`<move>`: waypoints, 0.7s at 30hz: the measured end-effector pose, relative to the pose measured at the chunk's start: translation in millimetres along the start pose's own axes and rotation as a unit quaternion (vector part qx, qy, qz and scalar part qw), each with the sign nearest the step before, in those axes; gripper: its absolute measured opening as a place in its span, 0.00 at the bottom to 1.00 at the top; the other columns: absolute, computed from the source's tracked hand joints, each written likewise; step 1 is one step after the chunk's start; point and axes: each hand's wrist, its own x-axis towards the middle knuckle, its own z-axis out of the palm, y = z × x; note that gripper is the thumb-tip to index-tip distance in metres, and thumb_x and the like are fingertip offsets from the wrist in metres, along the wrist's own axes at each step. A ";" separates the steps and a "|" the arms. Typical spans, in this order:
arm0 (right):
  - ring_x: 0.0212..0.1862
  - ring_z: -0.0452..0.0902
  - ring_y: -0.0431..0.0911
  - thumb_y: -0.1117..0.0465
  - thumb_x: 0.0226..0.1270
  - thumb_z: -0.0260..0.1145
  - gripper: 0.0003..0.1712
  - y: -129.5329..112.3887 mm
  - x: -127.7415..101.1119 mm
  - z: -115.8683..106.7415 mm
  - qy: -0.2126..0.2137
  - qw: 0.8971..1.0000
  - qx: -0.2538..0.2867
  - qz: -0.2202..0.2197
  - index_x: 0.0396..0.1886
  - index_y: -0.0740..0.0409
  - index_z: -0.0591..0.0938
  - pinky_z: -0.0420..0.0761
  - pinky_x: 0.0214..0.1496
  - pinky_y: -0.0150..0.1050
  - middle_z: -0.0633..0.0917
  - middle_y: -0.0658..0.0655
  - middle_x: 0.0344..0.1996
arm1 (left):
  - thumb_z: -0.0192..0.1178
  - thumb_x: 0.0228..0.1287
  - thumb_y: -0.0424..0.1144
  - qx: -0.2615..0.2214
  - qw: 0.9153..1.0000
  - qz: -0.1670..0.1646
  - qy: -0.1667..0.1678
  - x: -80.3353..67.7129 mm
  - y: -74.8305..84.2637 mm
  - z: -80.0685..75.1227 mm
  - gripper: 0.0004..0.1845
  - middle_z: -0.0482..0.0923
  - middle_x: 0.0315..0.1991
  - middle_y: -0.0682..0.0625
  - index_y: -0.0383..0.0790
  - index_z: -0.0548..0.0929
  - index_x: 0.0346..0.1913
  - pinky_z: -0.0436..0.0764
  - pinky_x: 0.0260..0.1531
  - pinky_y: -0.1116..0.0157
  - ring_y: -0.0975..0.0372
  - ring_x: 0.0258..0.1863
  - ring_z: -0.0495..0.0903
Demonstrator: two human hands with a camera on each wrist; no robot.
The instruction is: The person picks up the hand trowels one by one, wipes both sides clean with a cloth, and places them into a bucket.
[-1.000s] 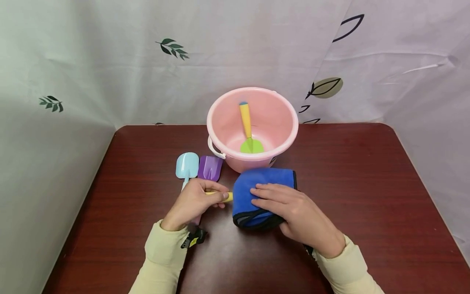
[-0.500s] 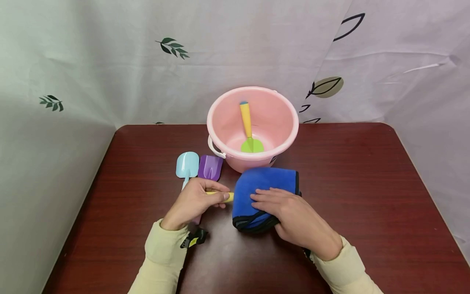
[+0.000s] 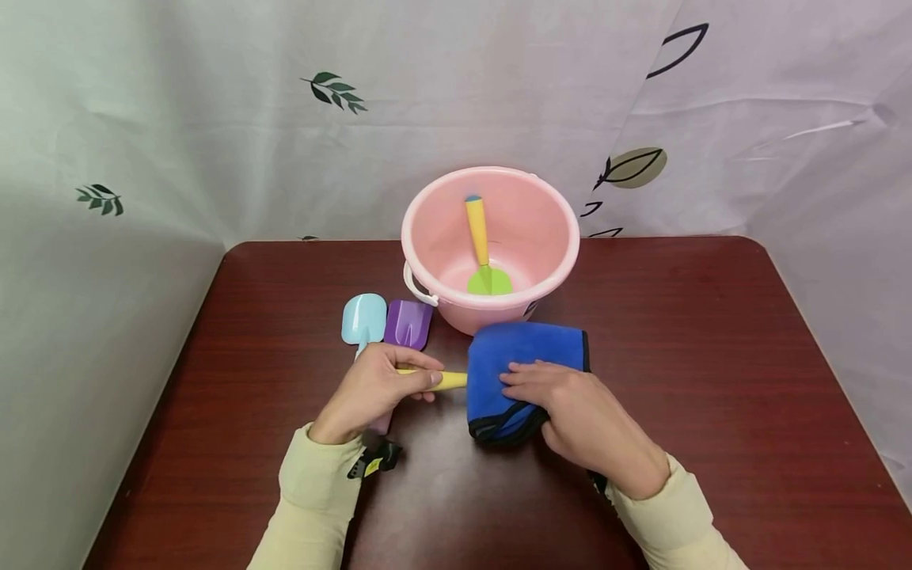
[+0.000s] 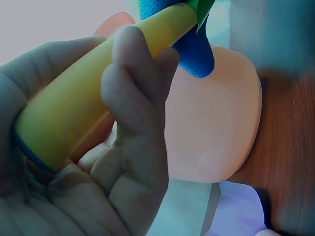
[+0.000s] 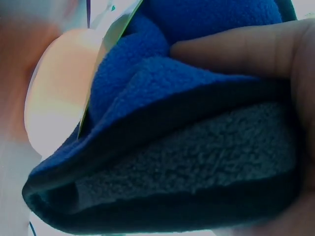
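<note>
My left hand (image 3: 378,388) grips the yellow handle of a toy shovel (image 3: 450,381), whose blue end sits in the palm in the left wrist view. Only a bit of its green blade (image 4: 203,11) shows there, beside blue cloth. A folded blue cloth (image 3: 523,348) with black edging covers the blade in the head view. My right hand (image 3: 584,412) holds this cloth around the blade, fingers lying over the top. In the right wrist view the cloth (image 5: 147,73) shows a grey inner side, and a thin green blade edge (image 5: 109,51) sticks out from its fold.
Behind the cloth stands a pink bucket (image 3: 492,315) with a white handle (image 3: 419,288). Another shovel (image 3: 477,229), yellow-handled and green-bladed, leans inside it. A light blue shovel (image 3: 364,318) and a purple shovel (image 3: 408,324) lie left of the bucket on the dark red table (image 3: 712,356).
The cloth and right hand first shifted slightly toward me, then moved right and a little back. More of the yellow handle shows between left hand and cloth. The left hand stays nearly still.
</note>
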 end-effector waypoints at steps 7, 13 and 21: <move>0.63 0.78 0.49 0.80 0.44 0.55 0.34 1.9 -1.9 -3.3 0.016 0.999 -0.026 0.027 0.52 0.57 0.88 0.78 0.61 0.48 0.84 0.52 0.58 | 0.70 0.60 0.35 0.010 1.000 -0.010 0.006 -1.9 1.1 -2.7 0.11 0.87 0.31 0.38 0.31 0.89 0.43 0.85 0.35 0.62 0.55 0.27 0.87; 0.63 0.78 0.48 0.79 0.44 0.56 0.33 4.5 -4.5 -6.5 0.023 0.998 -0.035 0.046 0.52 0.57 0.88 0.79 0.58 0.49 0.84 0.52 0.58 | 0.70 0.60 0.34 0.005 1.000 -0.012 0.009 -2.3 1.3 -4.4 0.11 0.86 0.32 0.36 0.30 0.89 0.43 0.86 0.37 0.56 0.52 0.28 0.87; 0.62 0.78 0.48 0.79 0.44 0.56 0.33 7.6 -6.9 -9.8 0.045 0.995 -0.049 0.068 0.50 0.57 0.89 0.83 0.52 0.48 0.85 0.51 0.56 | 0.70 0.60 0.34 0.000 1.000 -0.016 0.013 -3.3 2.2 -8.6 0.11 0.87 0.31 0.41 0.30 0.89 0.42 0.86 0.37 0.56 0.49 0.29 0.87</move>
